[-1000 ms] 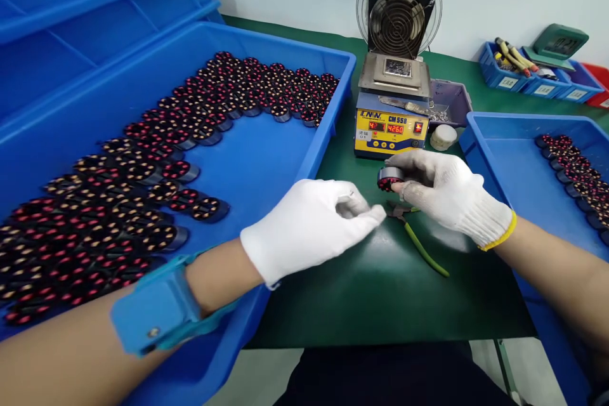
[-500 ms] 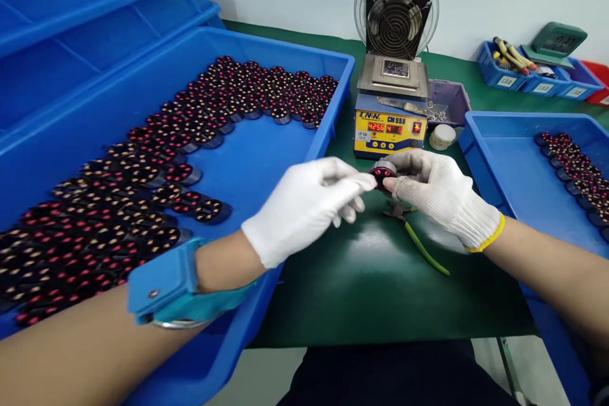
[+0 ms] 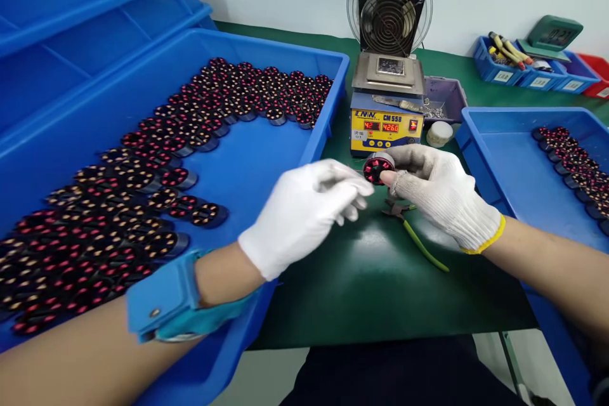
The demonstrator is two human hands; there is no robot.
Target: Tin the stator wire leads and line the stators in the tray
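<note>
Head view: right hand (image 3: 435, 193) pinches round part (image 3: 375, 168); left hand (image 3: 307, 209) just beside it, grip unclear.

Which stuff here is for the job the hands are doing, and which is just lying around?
Probably for the job:
round part, in the right hand, with the left hand beside it
left tray, holding similar parts
right tray, holding some too

Probably just lying around now:
pliers, untouched
clock
red bin
</note>
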